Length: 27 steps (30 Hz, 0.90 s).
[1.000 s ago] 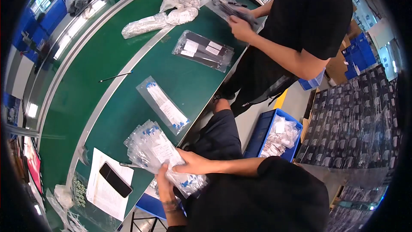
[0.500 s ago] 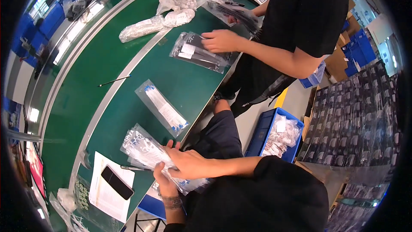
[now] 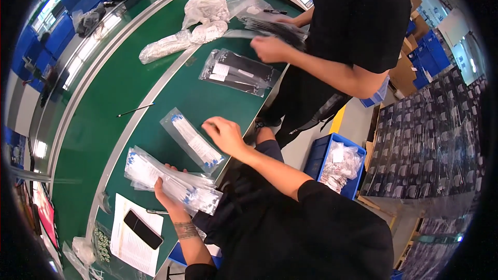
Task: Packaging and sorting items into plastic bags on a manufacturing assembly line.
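My left hand (image 3: 167,193) is closed around a stack of clear plastic bags (image 3: 171,181) at the table's near edge. White, thin strips with blue ends fill these bags. My right hand (image 3: 224,134) hovers past the upper right of the stack, its fingers curled together. Anything in those fingers is hidden. Just left of it, a single similar bag (image 3: 192,141) of white strips with blue tips lies flat on the green table (image 3: 171,91).
A co-worker's hand (image 3: 272,50) is above bags of dark strips (image 3: 238,72). Beyond lie bundled clear bags (image 3: 207,13). A phone (image 3: 143,229) rests on paper (image 3: 124,249) at left, and a pen (image 3: 136,110) lies farther up. A blue crate (image 3: 332,163) stands at right.
My right hand has left the stack and moved up beside the single bag. The stack, in my left hand, has shifted left. The co-worker's near hand has lifted off the dark bags.
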Tool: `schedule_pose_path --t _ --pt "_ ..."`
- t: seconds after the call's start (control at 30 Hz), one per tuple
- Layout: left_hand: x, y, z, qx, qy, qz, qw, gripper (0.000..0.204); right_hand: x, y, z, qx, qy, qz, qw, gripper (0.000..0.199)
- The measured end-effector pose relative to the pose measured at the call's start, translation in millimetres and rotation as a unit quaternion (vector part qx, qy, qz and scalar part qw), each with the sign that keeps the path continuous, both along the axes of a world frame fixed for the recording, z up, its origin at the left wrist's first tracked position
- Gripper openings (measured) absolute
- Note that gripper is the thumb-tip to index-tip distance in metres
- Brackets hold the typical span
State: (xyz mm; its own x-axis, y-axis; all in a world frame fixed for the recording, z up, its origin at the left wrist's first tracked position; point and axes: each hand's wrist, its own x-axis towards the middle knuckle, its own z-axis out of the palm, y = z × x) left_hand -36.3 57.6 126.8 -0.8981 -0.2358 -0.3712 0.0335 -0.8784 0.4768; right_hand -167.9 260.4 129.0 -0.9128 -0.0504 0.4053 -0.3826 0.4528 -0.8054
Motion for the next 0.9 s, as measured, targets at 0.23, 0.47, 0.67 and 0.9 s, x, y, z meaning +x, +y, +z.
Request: schedule_pose_path --t 0.23,0.47,0.67,0.9 --pt "-20 -12 -17 -0.011 0.005 -0.005 1.000 0.056 -14 7 -38 0.026 0.012 -0.028 0.999 0.015" --pt "-17 -10 -21 -0.021 -0.009 -0.016 1.000 0.062 -13 6 -40 0.033 0.012 -0.037 0.999 0.016" --pt "-13 -20 -22 -0.042 -0.018 0.007 0.999 0.078 -14 -1 -47 0.022 0.013 -0.026 0.999 0.017" --pt "9 -13 1 0.006 -0.023 0.011 1.000 0.073 2 -24 -2 0.239 -0.071 0.022 0.968 0.040"
